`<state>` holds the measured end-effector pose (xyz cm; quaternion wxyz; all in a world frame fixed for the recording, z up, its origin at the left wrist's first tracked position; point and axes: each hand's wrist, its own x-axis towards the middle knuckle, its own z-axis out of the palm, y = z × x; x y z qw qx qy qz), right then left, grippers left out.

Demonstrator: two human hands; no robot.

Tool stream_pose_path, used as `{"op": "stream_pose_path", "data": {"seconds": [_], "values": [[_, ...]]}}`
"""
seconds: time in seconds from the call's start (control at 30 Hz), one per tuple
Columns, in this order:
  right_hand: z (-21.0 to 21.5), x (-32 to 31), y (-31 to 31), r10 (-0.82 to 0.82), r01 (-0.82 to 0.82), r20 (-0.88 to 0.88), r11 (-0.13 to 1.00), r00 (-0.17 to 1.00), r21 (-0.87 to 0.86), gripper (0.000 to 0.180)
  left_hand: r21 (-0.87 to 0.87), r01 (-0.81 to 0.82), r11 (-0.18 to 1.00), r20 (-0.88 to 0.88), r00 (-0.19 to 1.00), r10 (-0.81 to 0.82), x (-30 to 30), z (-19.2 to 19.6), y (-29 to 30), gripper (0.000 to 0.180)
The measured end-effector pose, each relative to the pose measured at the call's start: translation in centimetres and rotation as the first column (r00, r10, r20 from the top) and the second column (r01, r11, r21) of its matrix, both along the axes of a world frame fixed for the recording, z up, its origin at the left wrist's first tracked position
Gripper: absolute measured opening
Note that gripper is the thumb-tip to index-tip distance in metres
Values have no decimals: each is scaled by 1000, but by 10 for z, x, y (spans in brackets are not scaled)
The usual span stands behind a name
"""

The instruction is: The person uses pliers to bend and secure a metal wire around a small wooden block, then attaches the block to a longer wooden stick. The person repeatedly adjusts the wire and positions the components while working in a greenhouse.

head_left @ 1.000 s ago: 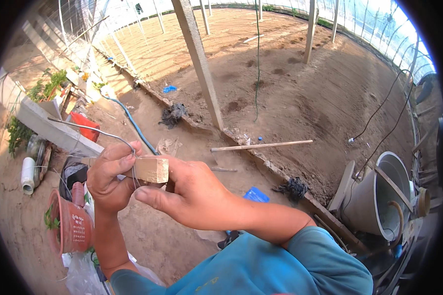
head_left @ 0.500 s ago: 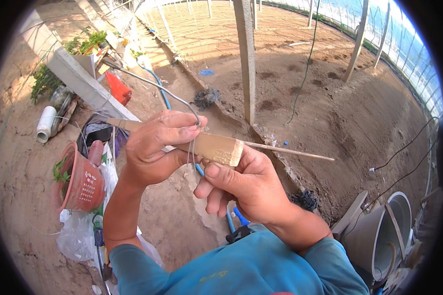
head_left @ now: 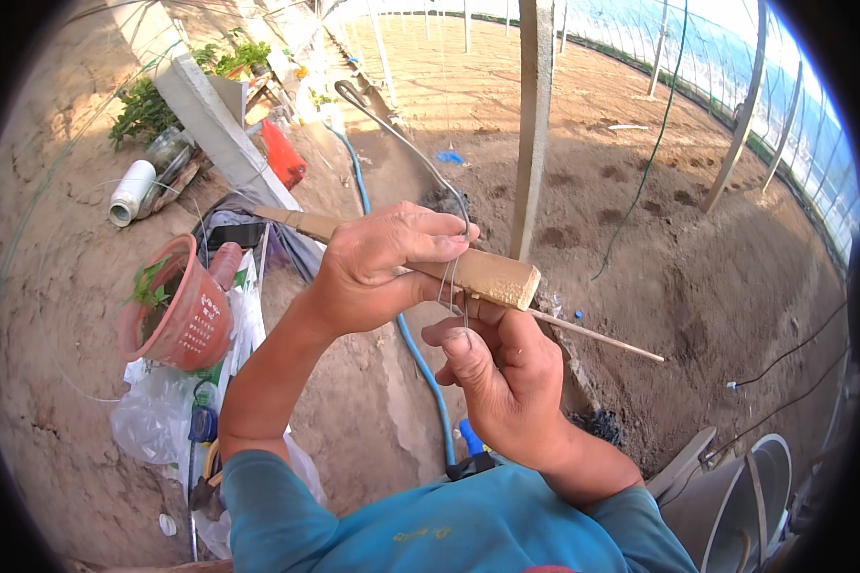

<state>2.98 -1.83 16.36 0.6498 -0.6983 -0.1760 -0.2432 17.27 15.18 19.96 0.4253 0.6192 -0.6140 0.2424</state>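
Observation:
My left hand (head_left: 377, 267) is closed round a flat wooden slat (head_left: 502, 278), whose blunt, rough end sticks out to the right. A bent grey metal rod (head_left: 406, 141) with a looped far end reaches down to my left fingertips, above the slat. Thin wire (head_left: 452, 280) passes round the slat beside those fingers. Below the slat's end, my right hand (head_left: 506, 377) pinches the wire's lower strands between thumb and fingers. A thin round stick (head_left: 602, 337) projects to the right from behind the slat; its other end is hidden by my hands.
At the left are a reddish plastic pot (head_left: 196, 315) with a plant, a clear plastic bag (head_left: 153, 415) and a white roll (head_left: 132, 191). A blue hose (head_left: 420, 368) crosses the ground. A concrete post (head_left: 533, 134) stands ahead; a grey bucket (head_left: 726, 506) sits at lower right.
The view has shifted, so the surroundings sit farther right. My right hand has moved down from the slat's end, drawing the wire strands below it. My left hand keeps its hold.

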Motion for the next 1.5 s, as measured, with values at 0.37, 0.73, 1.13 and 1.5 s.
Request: {"op": "stream_pose_path", "data": {"seconds": [0.37, 0.73, 1.13, 1.5], "values": [[11, -5, 8, -239, 386, 339, 787, 910, -482, 45, -35, -26, 999, -19, 1000, 25, -3, -2, -2, 51], [38, -20, -25, 275, -287, -365, 958, 889, 22, 49, -5, -18, 1000, 28, 999, 18, -7, -5, -1, 56], [32, -18, -48, 582, -441, -406, 808, 705, 392, 53, 79, -21, 997, 81, 997, 15, -22, 5, 6, 80], [34, -8, -49, 495, -444, -409, 869, 767, 220, 55, -72, -38, 997, 207, 977, 52, -25, -19, 6, 82]]}}
